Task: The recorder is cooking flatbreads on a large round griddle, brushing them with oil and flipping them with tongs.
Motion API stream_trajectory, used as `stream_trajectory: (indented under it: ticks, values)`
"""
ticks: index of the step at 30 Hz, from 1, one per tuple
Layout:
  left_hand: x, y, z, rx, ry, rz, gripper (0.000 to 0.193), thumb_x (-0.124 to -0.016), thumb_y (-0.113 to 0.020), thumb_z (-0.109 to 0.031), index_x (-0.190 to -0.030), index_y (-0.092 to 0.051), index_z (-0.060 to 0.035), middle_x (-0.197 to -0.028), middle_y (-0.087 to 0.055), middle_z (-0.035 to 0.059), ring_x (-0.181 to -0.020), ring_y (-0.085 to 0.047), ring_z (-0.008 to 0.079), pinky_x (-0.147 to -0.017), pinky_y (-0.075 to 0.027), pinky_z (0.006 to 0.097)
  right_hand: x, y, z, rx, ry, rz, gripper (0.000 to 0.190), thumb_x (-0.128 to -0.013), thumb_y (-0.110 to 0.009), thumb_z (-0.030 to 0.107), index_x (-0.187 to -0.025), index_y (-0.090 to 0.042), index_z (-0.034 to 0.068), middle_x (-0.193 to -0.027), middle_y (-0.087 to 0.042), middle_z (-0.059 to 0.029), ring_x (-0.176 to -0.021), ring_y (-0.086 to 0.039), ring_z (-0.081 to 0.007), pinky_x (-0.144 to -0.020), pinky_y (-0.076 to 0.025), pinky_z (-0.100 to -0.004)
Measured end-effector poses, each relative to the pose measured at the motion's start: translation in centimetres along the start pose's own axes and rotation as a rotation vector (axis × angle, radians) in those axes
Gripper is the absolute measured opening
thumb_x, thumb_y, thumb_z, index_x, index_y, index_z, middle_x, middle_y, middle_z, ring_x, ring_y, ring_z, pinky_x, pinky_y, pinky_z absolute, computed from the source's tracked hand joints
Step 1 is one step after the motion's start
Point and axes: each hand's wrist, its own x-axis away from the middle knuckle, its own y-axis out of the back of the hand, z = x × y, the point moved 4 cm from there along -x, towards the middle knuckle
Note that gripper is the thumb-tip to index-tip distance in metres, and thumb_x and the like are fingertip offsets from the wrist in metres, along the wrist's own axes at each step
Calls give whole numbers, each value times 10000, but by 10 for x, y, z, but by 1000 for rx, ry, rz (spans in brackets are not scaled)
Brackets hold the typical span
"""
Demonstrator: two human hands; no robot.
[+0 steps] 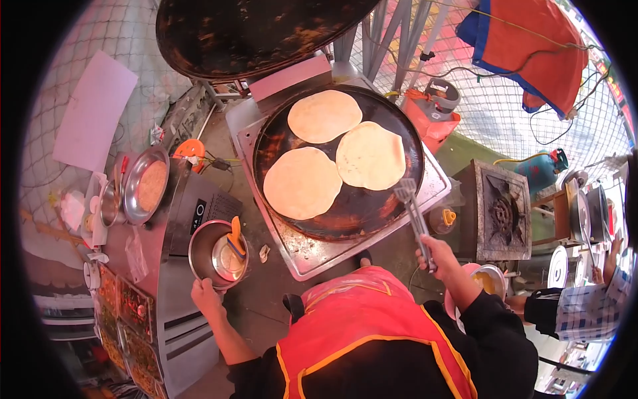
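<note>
Three round flatbreads lie on a black round griddle (364,219): one at the back (324,115), one at the right (371,157) and one at the front left (302,183). My right hand (434,254) grips metal tongs (416,214), whose slotted end hangs over the griddle's right rim, close to the right flatbread. With my left hand (207,295) I hold the rim of a steel pot (202,257), left of the griddle. In the pot stands an orange-handled brush (236,235) above some pale liquid (227,262).
The griddle's dark lid (259,35) is raised behind it. At left, a steel counter (172,219) carries a metal bowl with a flatbread (149,187) and trays of food (132,304). A burner stove (502,209) and gas cylinder (541,169) stand at right, near another person's sleeve (590,306).
</note>
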Motion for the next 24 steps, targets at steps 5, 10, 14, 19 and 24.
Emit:
stream_trajectory:
  ticks: [5,10,14,19,24]
  values:
    - [-4,-8,-3,-20,-11,4,157,-754,-463,-81,-797,-541,47,-668,-517,68,-479,-494,135,-410,-442,270,-56,13,20,-145,131,21,239,-888,-538,294,-904,-497,59,-650,-540,-65,-442,-492,-136,-368,-407,-267]
    - [1,-13,-11,-31,-34,2,132,-748,-472,-85,-754,-526,35,-673,-516,67,-481,-489,132,-413,-431,275,-65,1,33,-329,189,26,221,-886,-543,275,-910,-508,58,-660,-538,-56,-446,-466,-125,-382,-392,-249]
    - [3,-13,-8,-19,-17,-21,125,-746,-474,-88,-738,-516,30,-665,-511,65,-481,-487,131,-416,-428,274,-42,9,41,-51,429,-124,208,-877,-543,258,-909,-536,53,-649,-531,-38,-450,-473,-116,-383,-392,-247]
    - [7,-18,-11,-29,-35,-29,129,-744,-470,-83,-744,-521,36,-648,-515,64,-477,-489,134,-411,-422,273,-59,5,51,86,399,-118,202,-877,-545,267,-886,-536,66,-633,-522,-26,-441,-476,-106,-366,-384,-238]
    - [17,-19,-15,-44,-11,-54,138,-747,-464,-80,-752,-523,45,-648,-520,71,-469,-491,140,-415,-422,274,-56,22,55,231,321,-124,205,-863,-559,244,-899,-560,42,-617,-504,-14,-416,-447,-89,-363,-358,-224]
